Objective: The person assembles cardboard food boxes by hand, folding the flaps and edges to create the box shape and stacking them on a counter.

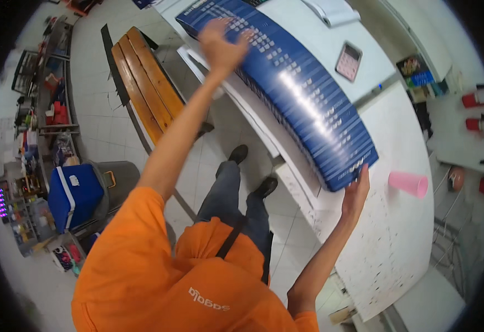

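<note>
A long, glossy blue box [330,119] with rows of small pale print lies along the white counter, its outline bent by the lens. Across its far left part, my left hand [222,47] rests on the top face, thumb and fingers spread. My right hand [356,191] grips the near right corner, fingertips at its end edge. The underside of the box and part of my right fingers are hidden. Nearest to the right hand stands a pink tumbler [408,184], apart from the box.
On the white counter [389,243] lie a pink calculator [349,61] and a white notepad [333,12]. A wooden bench [145,83] stands left of me. Farther left are a blue cooler box [75,193], a grey bin [121,180] and loaded shelves [56,110].
</note>
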Tool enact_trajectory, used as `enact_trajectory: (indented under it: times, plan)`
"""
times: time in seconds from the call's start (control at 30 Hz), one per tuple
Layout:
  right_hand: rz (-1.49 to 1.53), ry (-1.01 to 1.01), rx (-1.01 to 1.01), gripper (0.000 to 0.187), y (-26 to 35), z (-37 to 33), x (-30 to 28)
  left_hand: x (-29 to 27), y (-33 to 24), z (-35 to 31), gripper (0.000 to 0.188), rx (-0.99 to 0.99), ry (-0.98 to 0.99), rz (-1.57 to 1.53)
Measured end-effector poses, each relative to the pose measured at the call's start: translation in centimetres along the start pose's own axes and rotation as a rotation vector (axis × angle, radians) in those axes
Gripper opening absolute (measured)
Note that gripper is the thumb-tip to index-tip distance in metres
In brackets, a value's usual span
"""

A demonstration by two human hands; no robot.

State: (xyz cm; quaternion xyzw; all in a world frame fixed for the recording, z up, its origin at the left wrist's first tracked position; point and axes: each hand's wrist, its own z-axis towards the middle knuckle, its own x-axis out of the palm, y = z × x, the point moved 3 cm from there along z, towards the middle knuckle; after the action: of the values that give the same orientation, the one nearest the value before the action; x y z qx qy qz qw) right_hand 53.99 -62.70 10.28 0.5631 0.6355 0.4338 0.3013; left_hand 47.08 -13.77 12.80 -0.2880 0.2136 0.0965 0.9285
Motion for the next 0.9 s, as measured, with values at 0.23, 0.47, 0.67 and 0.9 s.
enact_trajectory:
  times: [0.23, 0.47, 0.67, 0.9]
  plan:
    - [0.036, -0.058, -0.017, 0.058, 1.6, 2.5, 3.0, -0.9, 24.8, 6.6, 0.115, -1.021, 0.419, -0.421]
    - [-0.091, -0.185, -0.225, 0.068, 6.3, -5.2, 8.0, -4.6, 28.7, 3.4, 0.093, -1.138, 0.451, -0.781]
    - [-0.511, -0.131, -0.402, 0.075, 20.4, -6.1, 15.7, -18.7, 30.5, -0.6, 0.066, -1.305, -0.091, -1.404]
    - [-0.659, 0.250, -0.506, 0.057, 33.0, 10.2, 44.4, -28.5, 39.5, 5.8, 0.060, -1.184, -0.008, -1.452]
